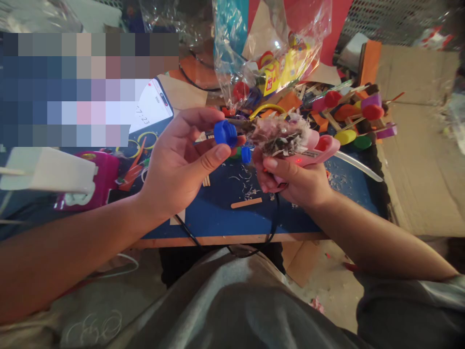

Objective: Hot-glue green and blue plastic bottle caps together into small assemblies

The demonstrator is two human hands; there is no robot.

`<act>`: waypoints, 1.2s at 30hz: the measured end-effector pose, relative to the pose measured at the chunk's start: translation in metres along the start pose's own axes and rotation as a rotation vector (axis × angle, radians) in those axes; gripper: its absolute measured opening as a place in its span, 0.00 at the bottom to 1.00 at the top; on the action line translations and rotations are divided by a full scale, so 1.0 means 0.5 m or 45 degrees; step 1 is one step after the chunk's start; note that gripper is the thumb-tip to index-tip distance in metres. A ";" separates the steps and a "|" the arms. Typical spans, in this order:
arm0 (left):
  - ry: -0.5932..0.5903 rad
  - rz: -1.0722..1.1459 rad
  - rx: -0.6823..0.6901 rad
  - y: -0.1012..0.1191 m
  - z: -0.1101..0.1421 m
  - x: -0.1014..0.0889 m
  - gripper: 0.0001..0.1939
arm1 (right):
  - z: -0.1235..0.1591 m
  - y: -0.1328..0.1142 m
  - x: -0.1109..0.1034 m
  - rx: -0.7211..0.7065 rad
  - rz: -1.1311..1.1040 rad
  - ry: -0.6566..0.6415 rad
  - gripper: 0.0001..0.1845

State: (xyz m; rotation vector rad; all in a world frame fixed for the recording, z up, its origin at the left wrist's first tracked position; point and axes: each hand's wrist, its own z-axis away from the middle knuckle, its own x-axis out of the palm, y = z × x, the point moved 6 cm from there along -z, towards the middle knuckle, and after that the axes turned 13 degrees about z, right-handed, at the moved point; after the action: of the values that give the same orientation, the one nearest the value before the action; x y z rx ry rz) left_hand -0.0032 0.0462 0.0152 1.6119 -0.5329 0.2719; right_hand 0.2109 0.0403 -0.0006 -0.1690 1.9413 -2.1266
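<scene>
Near the frame's centre, the left hand (176, 162) has its grip pinched around a blue cap (225, 134), beside the tip of a pink glue gun (303, 157) that the right hand (305, 184) clasps, above the blue surface (221, 218).

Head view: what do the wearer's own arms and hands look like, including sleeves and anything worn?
The left hand and right hand are bare, with no gloves or rings visible. The left forearm and right forearm are uncovered too, with no watch showing. A loose, dark grey sleeve shows on the right arm; I can't make out the left one.
</scene>
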 end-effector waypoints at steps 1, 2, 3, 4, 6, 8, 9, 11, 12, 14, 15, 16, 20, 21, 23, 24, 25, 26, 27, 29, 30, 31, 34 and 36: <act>0.000 -0.002 0.011 0.002 0.000 0.000 0.27 | 0.000 0.002 -0.002 -0.002 0.006 0.002 0.35; -0.005 -0.001 0.016 0.003 0.000 0.001 0.27 | 0.001 0.004 -0.004 -0.003 0.018 -0.001 0.34; -0.013 0.005 0.016 0.003 0.001 0.002 0.27 | 0.001 0.006 -0.005 -0.004 0.034 -0.007 0.34; -0.026 0.014 0.012 0.004 0.001 0.003 0.27 | 0.001 0.008 -0.007 -0.008 0.049 -0.007 0.35; -0.056 0.045 -0.012 0.002 0.001 0.006 0.26 | 0.000 0.007 -0.009 -0.028 0.053 -0.006 0.35; -0.094 0.093 -0.025 -0.001 0.001 0.008 0.23 | -0.002 0.002 -0.007 -0.052 0.028 -0.020 0.35; -0.107 0.116 -0.026 -0.003 0.001 0.008 0.20 | -0.003 -0.002 -0.004 -0.058 0.011 -0.038 0.35; -0.118 0.145 0.018 -0.004 -0.001 0.007 0.17 | -0.005 -0.007 0.003 -0.048 -0.010 -0.067 0.36; -0.121 0.146 0.046 -0.003 -0.001 0.006 0.17 | -0.006 -0.008 0.005 -0.038 -0.021 -0.069 0.37; -0.106 0.116 0.090 0.000 -0.001 0.006 0.18 | -0.007 -0.008 0.006 -0.032 -0.048 -0.077 0.36; -0.093 0.093 0.096 0.002 -0.001 0.006 0.19 | -0.006 -0.007 0.007 -0.041 -0.060 -0.092 0.35; -0.076 0.076 0.098 0.005 0.000 0.006 0.20 | -0.005 -0.006 0.007 -0.056 -0.070 -0.111 0.33; -0.051 0.063 0.072 0.010 0.004 0.007 0.22 | 0.002 0.008 0.000 -0.064 -0.056 -0.170 0.26; -0.067 0.056 0.082 0.009 0.003 0.006 0.22 | 0.002 0.011 -0.002 -0.062 -0.059 -0.173 0.25; -0.117 0.018 0.143 0.003 -0.002 0.001 0.22 | 0.001 0.014 -0.004 -0.085 -0.079 -0.166 0.23; -0.179 0.010 0.226 0.002 -0.005 0.000 0.24 | 0.000 0.014 -0.004 -0.105 -0.091 -0.157 0.23; -0.225 -0.003 0.285 -0.001 -0.007 -0.002 0.24 | -0.002 0.014 -0.004 -0.118 -0.100 -0.146 0.24; -0.254 -0.013 0.327 -0.005 -0.009 -0.005 0.24 | -0.003 0.015 -0.004 -0.126 -0.107 -0.135 0.24; -0.286 -0.013 0.379 -0.008 -0.010 -0.007 0.23 | -0.005 0.015 -0.003 -0.123 -0.107 -0.127 0.24; -0.306 -0.043 0.429 -0.012 -0.012 -0.012 0.22 | -0.006 0.016 -0.002 -0.112 -0.103 -0.124 0.23; -0.309 -0.062 0.445 -0.012 -0.012 -0.013 0.22 | -0.005 0.015 -0.002 -0.108 -0.102 -0.125 0.24; -0.309 -0.081 0.452 -0.012 -0.011 -0.014 0.23 | -0.005 0.015 -0.002 -0.106 -0.100 -0.125 0.24; -0.319 -0.105 0.461 -0.009 -0.009 -0.013 0.24 | -0.002 0.014 -0.003 -0.118 -0.106 -0.126 0.24; -0.327 -0.105 0.465 -0.007 -0.008 -0.013 0.24 | 0.000 0.014 -0.003 -0.121 -0.111 -0.131 0.23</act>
State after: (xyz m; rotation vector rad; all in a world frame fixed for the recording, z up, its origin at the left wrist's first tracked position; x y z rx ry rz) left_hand -0.0065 0.0512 0.0097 2.0354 -0.6367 0.1028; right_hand 0.2130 0.0402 -0.0072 -0.3803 2.0103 -2.0353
